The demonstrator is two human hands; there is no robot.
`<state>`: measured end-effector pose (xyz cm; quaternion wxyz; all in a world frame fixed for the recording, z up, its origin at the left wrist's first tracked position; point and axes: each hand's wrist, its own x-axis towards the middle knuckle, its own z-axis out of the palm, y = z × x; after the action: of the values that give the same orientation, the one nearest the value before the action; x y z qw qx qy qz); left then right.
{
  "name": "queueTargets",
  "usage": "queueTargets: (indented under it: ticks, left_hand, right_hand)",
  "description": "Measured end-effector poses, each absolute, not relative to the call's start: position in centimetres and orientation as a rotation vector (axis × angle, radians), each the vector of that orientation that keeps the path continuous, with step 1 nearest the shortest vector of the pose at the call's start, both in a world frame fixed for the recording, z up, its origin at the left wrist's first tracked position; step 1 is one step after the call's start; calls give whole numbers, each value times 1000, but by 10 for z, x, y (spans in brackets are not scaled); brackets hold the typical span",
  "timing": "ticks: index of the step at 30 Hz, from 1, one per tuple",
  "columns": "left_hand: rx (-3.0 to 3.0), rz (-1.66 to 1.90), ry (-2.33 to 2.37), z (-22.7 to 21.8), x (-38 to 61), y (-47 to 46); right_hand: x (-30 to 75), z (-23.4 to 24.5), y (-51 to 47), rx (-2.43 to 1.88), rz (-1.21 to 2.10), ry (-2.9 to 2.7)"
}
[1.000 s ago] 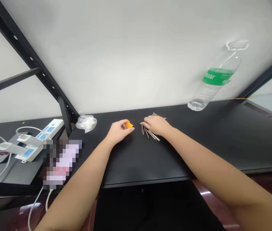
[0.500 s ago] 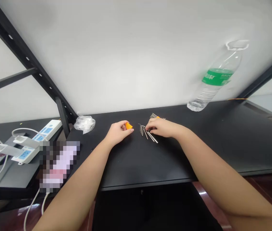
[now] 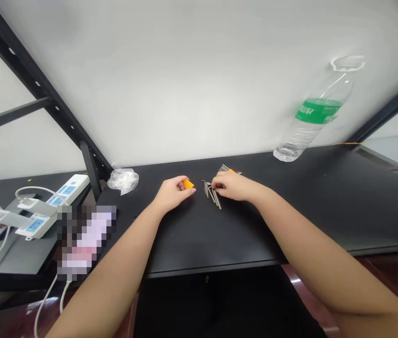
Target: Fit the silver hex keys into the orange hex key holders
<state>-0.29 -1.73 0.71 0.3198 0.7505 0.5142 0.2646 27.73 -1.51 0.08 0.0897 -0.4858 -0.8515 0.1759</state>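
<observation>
My left hand (image 3: 173,193) is closed around a small orange plastic piece (image 3: 188,184), one end of which shows between thumb and fingers. To its right, several L-shaped hex keys (image 3: 212,194) lie side by side on the black table, their long arms pointing toward me. My right hand (image 3: 232,185) is closed over the bent ends of the longer hex keys, its fingertips pinching at one; the fingers partly hide the grip. Just behind that hand lies another set of hex keys (image 3: 224,167) with an orange holder (image 3: 232,171), partly covered by the hand.
A crumpled clear plastic bag (image 3: 123,180) lies at the table's back left. A large water bottle (image 3: 317,111) with a green label stands by the wall at right. Left are a power strip (image 3: 74,185) with white cables, a blurred-out object and a black metal frame (image 3: 44,91).
My right hand has shifted slightly left. The longer hex keys have swung left and now lie closer to the others. My left hand stays in place with the orange piece.
</observation>
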Motion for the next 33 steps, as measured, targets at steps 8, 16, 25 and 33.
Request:
queueTargets:
  ticks: [8,16,25,33]
  left_hand:
    - [1980,695,1353,4,-2,-15]
    - [1954,683,1367,1,-1,-10]
    - [1931,689,1378,2,-3,-8]
    - [1926,690,1373,1,-2,-9]
  right_hand:
    - [259,-5,-12,-1452,348,-2319]
    - [232,4,21,-1786,420,-2279]
    - [209,21,52,-1902,627,-2479]
    - [238,-8,42,-1481,652,-2172]
